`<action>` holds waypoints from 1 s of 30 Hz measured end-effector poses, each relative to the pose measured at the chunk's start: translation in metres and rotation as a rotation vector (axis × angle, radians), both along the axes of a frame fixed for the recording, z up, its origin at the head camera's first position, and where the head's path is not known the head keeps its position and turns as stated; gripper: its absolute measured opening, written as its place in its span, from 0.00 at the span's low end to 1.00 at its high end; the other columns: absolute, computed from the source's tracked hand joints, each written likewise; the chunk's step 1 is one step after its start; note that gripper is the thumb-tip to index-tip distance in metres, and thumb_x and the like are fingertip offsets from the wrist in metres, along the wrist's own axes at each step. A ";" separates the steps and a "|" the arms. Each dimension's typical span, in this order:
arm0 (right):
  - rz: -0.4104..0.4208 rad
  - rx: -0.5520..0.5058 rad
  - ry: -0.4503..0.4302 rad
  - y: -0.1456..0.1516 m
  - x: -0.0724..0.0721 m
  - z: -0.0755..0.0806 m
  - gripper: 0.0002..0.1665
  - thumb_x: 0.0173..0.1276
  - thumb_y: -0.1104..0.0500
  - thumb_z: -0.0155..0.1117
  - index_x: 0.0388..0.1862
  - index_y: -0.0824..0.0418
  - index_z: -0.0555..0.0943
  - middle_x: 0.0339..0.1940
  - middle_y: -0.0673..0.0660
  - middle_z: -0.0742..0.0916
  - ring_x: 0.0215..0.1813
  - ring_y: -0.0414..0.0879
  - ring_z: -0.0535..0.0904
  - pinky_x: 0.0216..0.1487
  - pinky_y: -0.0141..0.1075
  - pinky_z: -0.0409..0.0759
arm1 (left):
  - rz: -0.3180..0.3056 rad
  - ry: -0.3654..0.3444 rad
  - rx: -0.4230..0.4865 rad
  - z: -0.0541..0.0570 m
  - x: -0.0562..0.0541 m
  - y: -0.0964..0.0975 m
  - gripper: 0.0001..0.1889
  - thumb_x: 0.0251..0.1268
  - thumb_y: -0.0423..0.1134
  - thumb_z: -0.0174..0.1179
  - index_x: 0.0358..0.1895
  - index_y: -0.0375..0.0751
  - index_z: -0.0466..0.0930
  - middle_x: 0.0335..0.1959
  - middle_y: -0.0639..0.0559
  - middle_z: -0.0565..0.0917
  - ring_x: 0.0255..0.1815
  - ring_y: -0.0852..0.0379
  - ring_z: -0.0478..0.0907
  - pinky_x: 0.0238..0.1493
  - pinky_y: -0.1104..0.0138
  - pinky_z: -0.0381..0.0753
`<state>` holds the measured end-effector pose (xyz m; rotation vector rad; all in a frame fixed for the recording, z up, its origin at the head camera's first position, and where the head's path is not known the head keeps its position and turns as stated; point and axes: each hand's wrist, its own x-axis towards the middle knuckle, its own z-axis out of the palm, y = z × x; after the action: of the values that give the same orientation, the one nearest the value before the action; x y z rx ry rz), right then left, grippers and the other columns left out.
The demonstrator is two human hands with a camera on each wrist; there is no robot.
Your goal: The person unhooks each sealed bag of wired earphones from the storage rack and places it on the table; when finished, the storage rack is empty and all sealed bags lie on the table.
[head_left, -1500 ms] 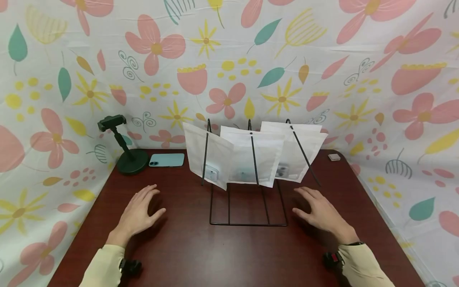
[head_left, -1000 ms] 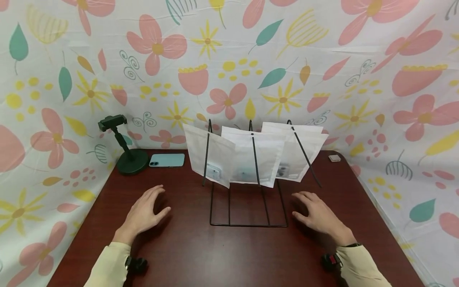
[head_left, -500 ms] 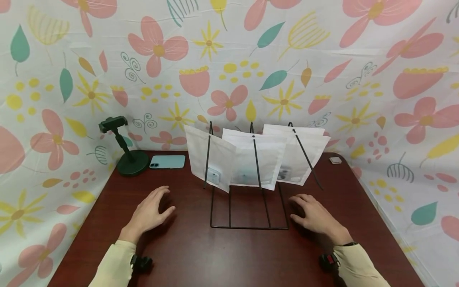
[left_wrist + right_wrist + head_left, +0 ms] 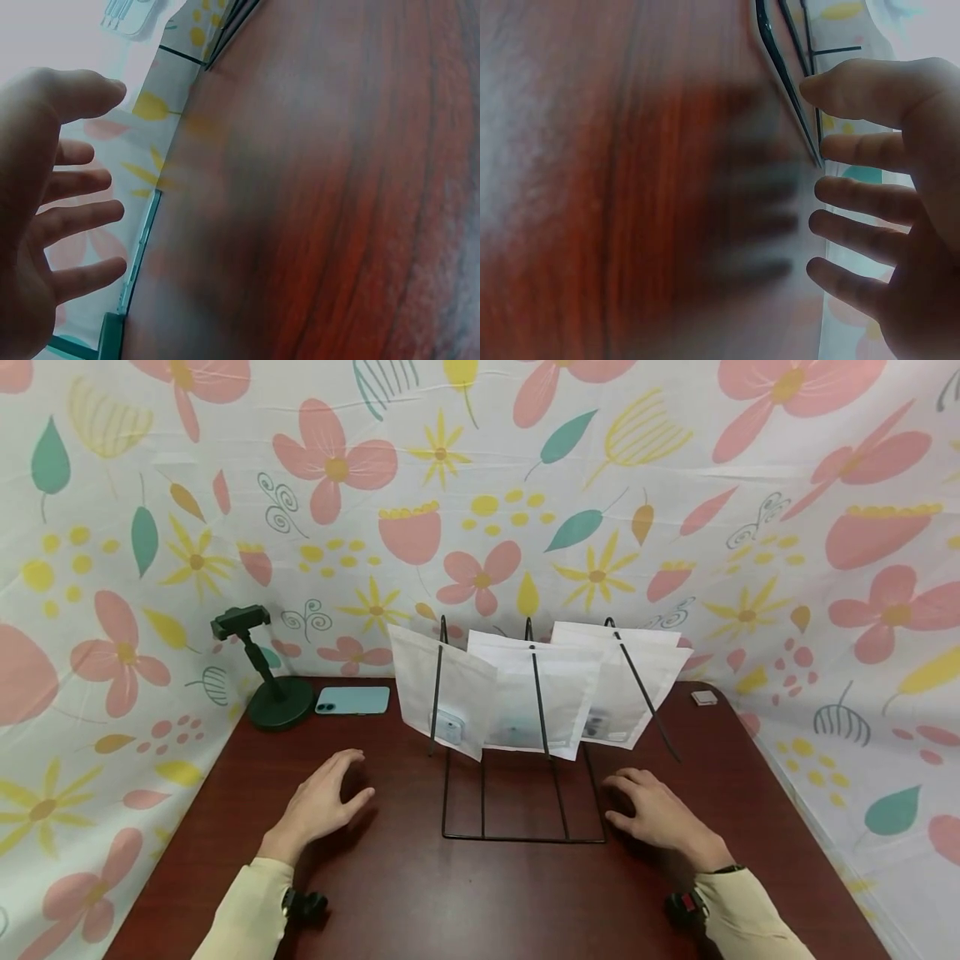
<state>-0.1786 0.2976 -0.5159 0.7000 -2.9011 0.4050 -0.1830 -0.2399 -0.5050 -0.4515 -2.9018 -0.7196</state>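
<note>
In the head view my left hand (image 4: 318,806) hovers over the table left of a black wire rack (image 4: 523,840), fingers spread and relaxed, holding nothing. My right hand (image 4: 656,814) is just beside the rack's right front corner, its fingers loosely bent around no object. Three groups of white pouches lean in the rack: a left pouch (image 4: 442,685), a middle pouch (image 4: 551,689) and a right pouch (image 4: 637,685). Phone-like shapes with camera lenses show faintly through their lower parts. The left wrist view shows the left palm and separated fingers (image 4: 82,221); in the right wrist view the right fingers (image 4: 862,199) are apart.
A light blue phone (image 4: 352,700) lies at the back left of the dark wooden table (image 4: 480,910). Beside it stands a dark green phone stand (image 4: 280,702). A small white square item (image 4: 704,697) sits at the back right corner. Floral cloth (image 4: 480,485) hangs behind.
My left hand has drifted right, toward the rack. The right hand has shifted slightly left and down, closer to the rack's corner. The whole scene has sunk a little in the head view.
</note>
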 end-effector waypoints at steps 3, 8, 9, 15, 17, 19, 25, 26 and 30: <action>0.004 0.000 -0.017 -0.001 -0.001 0.001 0.28 0.58 0.52 0.74 0.56 0.60 0.80 0.55 0.61 0.81 0.57 0.60 0.76 0.53 0.55 0.77 | 0.000 0.003 0.015 0.000 -0.002 0.002 0.33 0.64 0.54 0.63 0.68 0.44 0.66 0.67 0.47 0.70 0.66 0.46 0.70 0.58 0.44 0.75; 0.012 0.003 -0.012 0.000 -0.003 0.000 0.29 0.57 0.52 0.74 0.57 0.61 0.80 0.55 0.62 0.81 0.57 0.60 0.76 0.52 0.55 0.77 | -0.009 -0.011 0.064 -0.001 -0.006 0.008 0.35 0.64 0.55 0.62 0.70 0.47 0.62 0.66 0.47 0.72 0.64 0.47 0.73 0.56 0.46 0.76; 0.013 0.003 -0.006 0.000 -0.003 0.000 0.29 0.57 0.53 0.74 0.56 0.61 0.80 0.54 0.62 0.81 0.57 0.60 0.77 0.52 0.55 0.77 | -0.014 -0.011 0.076 -0.001 -0.007 0.009 0.35 0.64 0.54 0.62 0.71 0.47 0.61 0.65 0.47 0.72 0.64 0.47 0.73 0.56 0.46 0.77; 0.003 0.010 -0.026 -0.001 -0.007 -0.002 0.30 0.57 0.51 0.73 0.58 0.60 0.79 0.56 0.63 0.80 0.59 0.61 0.75 0.54 0.56 0.76 | -0.033 0.037 0.119 0.000 -0.013 0.013 0.36 0.63 0.52 0.64 0.71 0.47 0.60 0.64 0.47 0.74 0.63 0.47 0.74 0.54 0.48 0.78; -0.006 0.013 -0.038 0.000 -0.007 -0.003 0.31 0.58 0.50 0.73 0.59 0.60 0.79 0.57 0.63 0.80 0.60 0.61 0.75 0.55 0.56 0.75 | -0.046 0.047 0.122 0.001 -0.016 0.014 0.37 0.64 0.52 0.64 0.72 0.46 0.60 0.64 0.46 0.73 0.63 0.46 0.74 0.54 0.47 0.78; -0.009 0.015 -0.041 -0.001 -0.007 -0.003 0.31 0.58 0.50 0.73 0.59 0.60 0.79 0.57 0.63 0.80 0.60 0.61 0.74 0.55 0.56 0.75 | -0.058 0.048 0.140 0.002 -0.018 0.014 0.37 0.64 0.52 0.64 0.73 0.47 0.58 0.65 0.46 0.72 0.64 0.46 0.73 0.55 0.46 0.77; 0.002 0.004 -0.030 -0.002 -0.007 -0.003 0.31 0.58 0.52 0.74 0.59 0.60 0.79 0.57 0.62 0.80 0.60 0.61 0.75 0.55 0.56 0.76 | -0.072 0.034 0.232 0.007 -0.024 0.014 0.40 0.64 0.47 0.65 0.74 0.48 0.53 0.68 0.46 0.68 0.65 0.45 0.70 0.60 0.44 0.73; 0.003 0.005 -0.030 -0.002 -0.007 -0.003 0.30 0.58 0.52 0.74 0.59 0.60 0.79 0.57 0.62 0.80 0.60 0.61 0.75 0.55 0.56 0.76 | -0.076 0.031 0.240 0.008 -0.025 0.015 0.40 0.64 0.47 0.65 0.74 0.48 0.53 0.68 0.46 0.68 0.65 0.44 0.70 0.61 0.45 0.73; 0.000 0.003 -0.037 -0.002 -0.007 -0.002 0.29 0.59 0.51 0.73 0.59 0.59 0.79 0.57 0.62 0.80 0.60 0.60 0.75 0.55 0.56 0.76 | -0.094 0.018 0.257 0.010 -0.029 0.019 0.40 0.65 0.46 0.64 0.74 0.45 0.52 0.70 0.44 0.67 0.65 0.44 0.70 0.63 0.46 0.72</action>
<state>-0.1854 0.2958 -0.5179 0.7000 -2.9373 0.4179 -0.2124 -0.2206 -0.4949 -0.5611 -2.7335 -1.0780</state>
